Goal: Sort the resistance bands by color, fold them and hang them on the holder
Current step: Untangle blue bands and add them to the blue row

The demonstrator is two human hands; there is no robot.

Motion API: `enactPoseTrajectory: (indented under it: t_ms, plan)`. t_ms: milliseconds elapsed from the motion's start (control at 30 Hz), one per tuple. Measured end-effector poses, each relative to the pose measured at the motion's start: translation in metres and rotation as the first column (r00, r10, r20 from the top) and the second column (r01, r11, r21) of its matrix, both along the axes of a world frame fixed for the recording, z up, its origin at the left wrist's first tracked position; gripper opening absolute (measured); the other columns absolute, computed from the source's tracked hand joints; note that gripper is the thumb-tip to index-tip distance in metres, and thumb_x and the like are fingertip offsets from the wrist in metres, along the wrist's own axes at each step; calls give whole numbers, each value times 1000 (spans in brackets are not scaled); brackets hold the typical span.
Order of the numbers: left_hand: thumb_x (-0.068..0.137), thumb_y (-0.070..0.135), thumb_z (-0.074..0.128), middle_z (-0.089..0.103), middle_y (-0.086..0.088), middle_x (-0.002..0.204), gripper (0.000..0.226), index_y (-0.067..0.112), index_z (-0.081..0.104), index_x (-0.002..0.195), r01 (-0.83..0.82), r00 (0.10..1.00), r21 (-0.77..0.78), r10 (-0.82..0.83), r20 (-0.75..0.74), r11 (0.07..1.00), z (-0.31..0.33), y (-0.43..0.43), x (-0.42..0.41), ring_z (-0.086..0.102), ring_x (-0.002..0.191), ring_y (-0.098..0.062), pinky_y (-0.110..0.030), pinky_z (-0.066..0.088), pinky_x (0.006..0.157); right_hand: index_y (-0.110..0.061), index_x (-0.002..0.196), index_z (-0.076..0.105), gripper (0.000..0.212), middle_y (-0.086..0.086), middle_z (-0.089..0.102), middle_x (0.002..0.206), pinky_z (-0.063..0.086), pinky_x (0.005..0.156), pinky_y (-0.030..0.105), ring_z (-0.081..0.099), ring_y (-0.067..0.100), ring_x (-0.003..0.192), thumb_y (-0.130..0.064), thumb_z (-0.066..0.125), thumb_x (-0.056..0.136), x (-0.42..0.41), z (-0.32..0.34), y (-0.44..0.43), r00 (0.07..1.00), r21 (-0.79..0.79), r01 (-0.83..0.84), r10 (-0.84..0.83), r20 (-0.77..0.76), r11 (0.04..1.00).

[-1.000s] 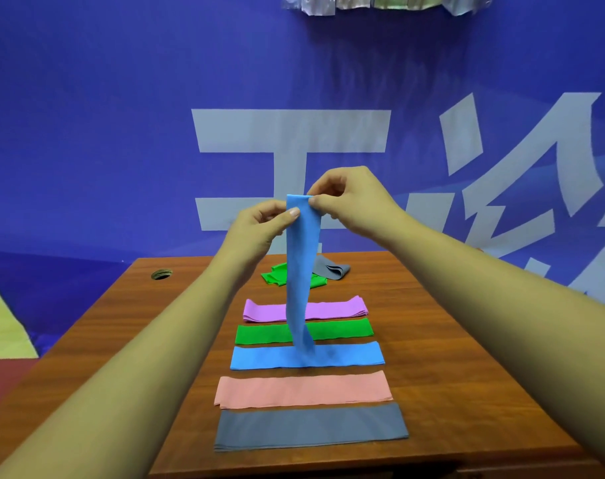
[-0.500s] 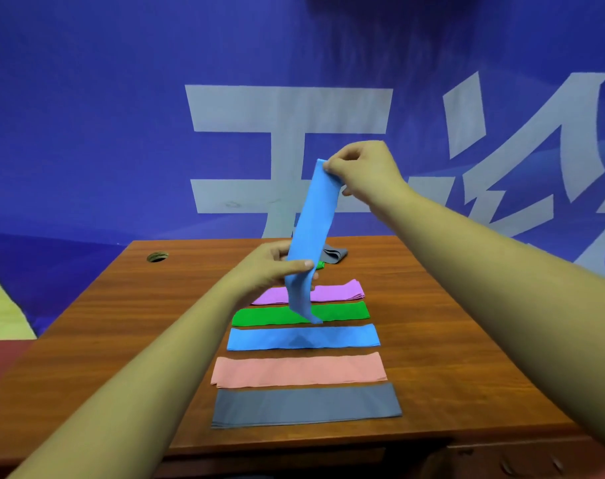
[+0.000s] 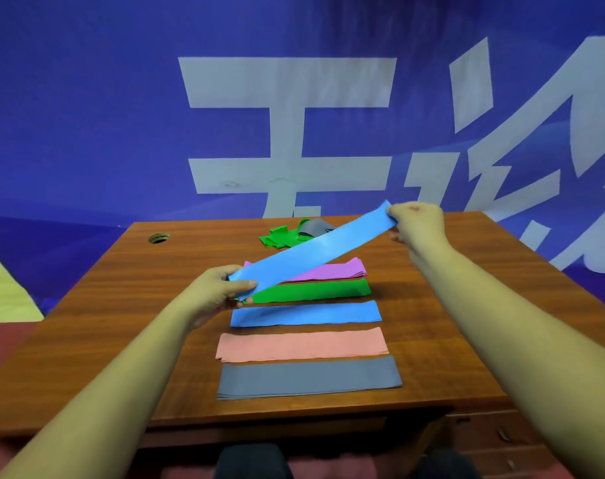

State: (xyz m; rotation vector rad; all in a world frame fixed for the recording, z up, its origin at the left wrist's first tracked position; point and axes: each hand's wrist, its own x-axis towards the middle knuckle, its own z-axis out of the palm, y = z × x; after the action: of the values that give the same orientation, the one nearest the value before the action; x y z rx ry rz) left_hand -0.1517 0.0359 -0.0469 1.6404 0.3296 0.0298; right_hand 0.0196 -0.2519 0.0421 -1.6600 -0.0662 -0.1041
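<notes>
Head view: the step in hand appears to be sorting. The held blue band (image 3: 315,252) is drawn out flat and fairly taut between both hands, in the air beyond the laid blue band (image 3: 306,313), which serves as the reference here. It slants from low at the left to higher at the right.

1. Left hand (image 3: 218,292): closed on the near end of the held band, thumb on top and fingers underneath. It sits just beyond the left end of the laid blue band.
2. Right hand (image 3: 416,224): fingers curled, pinching the far end, well beyond and to the right of the laid blue band.
3. Row on the table (image 3: 121,305): green band (image 3: 315,290) just beyond the laid blue band, purple band (image 3: 332,271) beyond that; pink band (image 3: 303,344) just nearer, grey band (image 3: 309,376) nearest.
4. A loose heap (image 3: 284,236) of green and grey bands lies far beyond the laid blue band.

Next move, as judged: bring the held band nearer and down onto the laid blue band, level it and match the ends before release. The holder is not in view.
</notes>
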Motion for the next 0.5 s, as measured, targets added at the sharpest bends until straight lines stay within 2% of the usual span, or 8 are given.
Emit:
enactPoseTrajectory:
  t_ms: [100, 200, 233, 367, 433, 500]
  plan:
    - [91, 8, 64, 68, -8, 83, 14, 8, 67, 104, -96, 995, -38, 96, 4, 995, -8, 3, -3, 65, 65, -15, -22, 48, 57, -12, 67, 61, 20, 6, 59, 70, 45, 42, 19, 53, 16, 55, -5, 65, 85, -3, -43, -13, 994, 6, 16, -16, -107, 1000]
    - [90, 10, 65, 72, -17, 90, 13, 7, 68, 103, -190, 982, 44, 191, -11, 981, -20, 6, -5, 67, 74, -21, -33, 47, 71, -9, 71, 64, 13, 6, 56, 64, 40, 36, 16, 50, 15, 47, -3, 67, 83, -9, -81, -21, 983, -52, -11, 2, -185, 999]
    - [90, 9, 64, 72, -19, 92, 12, 7, 68, 101, -222, 975, 70, 223, -18, 973, -24, 7, -5, 66, 76, -23, -34, 47, 72, -7, 71, 64, 12, 6, 56, 63, 39, 36, 16, 50, 13, 45, -2, 67, 82, -12, -90, -21, 980, -64, -29, 16, -199, 998]
    - [92, 4, 59, 66, -13, 86, 8, 8, 64, 86, -320, 940, 114, 330, -84, 941, -38, 7, -6, 67, 63, -20, -24, 43, 52, -4, 76, 67, 5, 7, 60, 68, 45, 49, 27, 52, 16, 57, -4, 68, 81, -21, -119, -21, 967, -185, -59, 10, -256, 981]
    - [91, 6, 60, 64, -11, 83, 9, 9, 64, 83, -324, 931, 180, 346, -113, 929, -42, 5, -8, 64, 61, -19, -21, 42, 49, -6, 71, 68, 8, 5, 63, 68, 51, 61, 37, 54, 18, 61, -8, 70, 79, -21, -130, -22, 971, -263, -56, -8, -237, 963]
    - [91, 7, 61, 62, -9, 78, 7, 7, 66, 86, -335, 920, 253, 373, -121, 908, -46, 4, -10, 59, 60, -16, -18, 42, 47, -8, 65, 68, 13, 2, 65, 67, 53, 70, 41, 56, 19, 65, -11, 71, 77, -22, -138, -22, 979, -336, -51, -20, -204, 941]
